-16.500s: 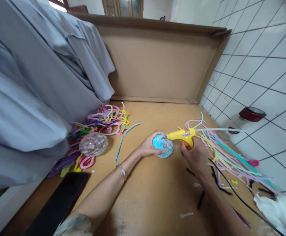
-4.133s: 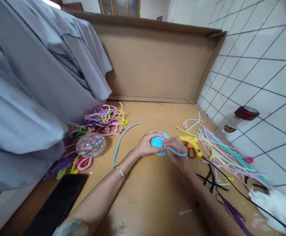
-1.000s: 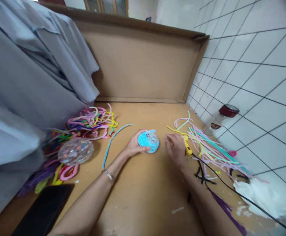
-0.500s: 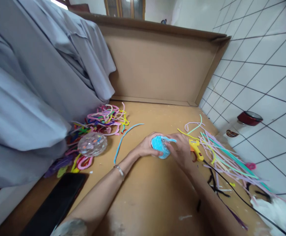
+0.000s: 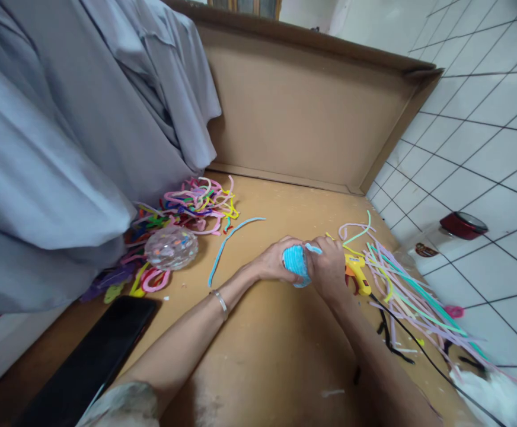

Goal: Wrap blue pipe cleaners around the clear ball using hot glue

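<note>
My left hand point(image 5: 278, 260) is wrapped round a small cup-like body covered in coils of light blue pipe cleaner point(image 5: 294, 265), over the middle of the table. My right hand point(image 5: 327, 267) is closed at its right side, fingers pinching the loose end of the blue pipe cleaner point(image 5: 313, 248), which sticks out above the fingers. What lies under the coils is mostly hidden. Another blue pipe cleaner point(image 5: 223, 246) lies curved on the table left of my hands. Just right of my right hand rests a yellow hot glue gun point(image 5: 358, 274).
At left are a pile of coloured pipe cleaners point(image 5: 196, 204), a clear faceted bowl point(image 5: 172, 247) and a black phone point(image 5: 93, 356). Pipe cleaners point(image 5: 409, 290), a black cord point(image 5: 418, 344) and a red-lidded jar point(image 5: 436, 237) lie right. A cardboard panel point(image 5: 298, 112) stands behind; grey cloth point(image 5: 63, 136) hangs left.
My right hand has closed in over the blue-wrapped body, and the pipe cleaner's free end now shows shorter above its fingers. The view has shifted slightly.
</note>
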Demonstrator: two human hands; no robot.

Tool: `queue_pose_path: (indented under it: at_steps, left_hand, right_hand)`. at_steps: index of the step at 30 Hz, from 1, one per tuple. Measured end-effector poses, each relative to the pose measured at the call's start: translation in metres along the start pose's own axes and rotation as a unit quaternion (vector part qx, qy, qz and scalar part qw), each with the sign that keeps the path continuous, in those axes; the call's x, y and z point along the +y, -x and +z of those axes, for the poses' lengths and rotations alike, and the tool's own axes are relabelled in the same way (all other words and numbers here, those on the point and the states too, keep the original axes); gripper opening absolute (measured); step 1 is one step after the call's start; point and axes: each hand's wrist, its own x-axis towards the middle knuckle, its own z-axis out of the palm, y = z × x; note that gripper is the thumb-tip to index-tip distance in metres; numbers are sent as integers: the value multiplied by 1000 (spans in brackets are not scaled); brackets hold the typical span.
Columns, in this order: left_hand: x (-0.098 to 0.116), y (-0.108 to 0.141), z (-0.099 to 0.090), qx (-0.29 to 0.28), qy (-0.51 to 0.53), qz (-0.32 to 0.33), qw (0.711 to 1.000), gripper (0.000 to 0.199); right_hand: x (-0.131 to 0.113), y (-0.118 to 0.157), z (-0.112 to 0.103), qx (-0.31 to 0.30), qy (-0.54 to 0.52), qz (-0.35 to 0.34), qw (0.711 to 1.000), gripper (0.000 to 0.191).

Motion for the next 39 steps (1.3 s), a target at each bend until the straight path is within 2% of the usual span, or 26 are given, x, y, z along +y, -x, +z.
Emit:
queue_pose_path:
  at_steps: [7, 12, 14, 17, 19, 21, 23, 26, 29, 32, 36, 39]
  left_hand:
    - [2, 0, -1, -4, -5, -2, 1000, 76]
    - [1, 2, -2, 8, 56, -30, 998, 74]
    - [-2, 3, -3, 10, 103, -55, 993, 74]
    - [-6, 5, -3, 16, 185, -91, 978, 82]
    - [-9, 5, -2, 14, 225, -98, 969, 84]
    - [-10, 5, -2, 20, 241, -90, 966, 82]
    - [-11, 5, -2, 19, 242, -94, 965, 83]
    - [-14, 4, -3, 29, 225, -91, 970, 83]
    - [-16, 4, -4, 24, 231, -94, 968, 86]
    - [-18, 4, -4, 22, 233, -92, 968, 87]
    - [-16, 5, -5, 10, 246, -94, 965, 87]
    - [-13, 6, -3, -6, 249, -98, 963, 85]
  right_hand:
    - [-2, -2, 2, -14, -13, 7, 1000, 22]
    - [-3, -4, -4, -23, -48, 31, 998, 23]
    - [6, 0, -8, -7, -41, 71, 997, 25]
    - [29, 16, -15, 10, 43, 199, 979, 34]
    - [45, 31, -17, -54, 122, 287, 949, 45]
    - [56, 45, -17, -164, 169, 356, 904, 57]
    - [63, 55, -14, -245, 177, 387, 871, 63]
    - [67, 60, -8, -287, 166, 410, 850, 56]
    - [73, 59, -6, -274, 134, 453, 838, 48]
    - [76, 55, -11, -224, 100, 487, 838, 48]
    - [66, 47, -25, -87, 67, 472, 875, 46]
    - [47, 43, -31, 6, 45, 413, 910, 46]
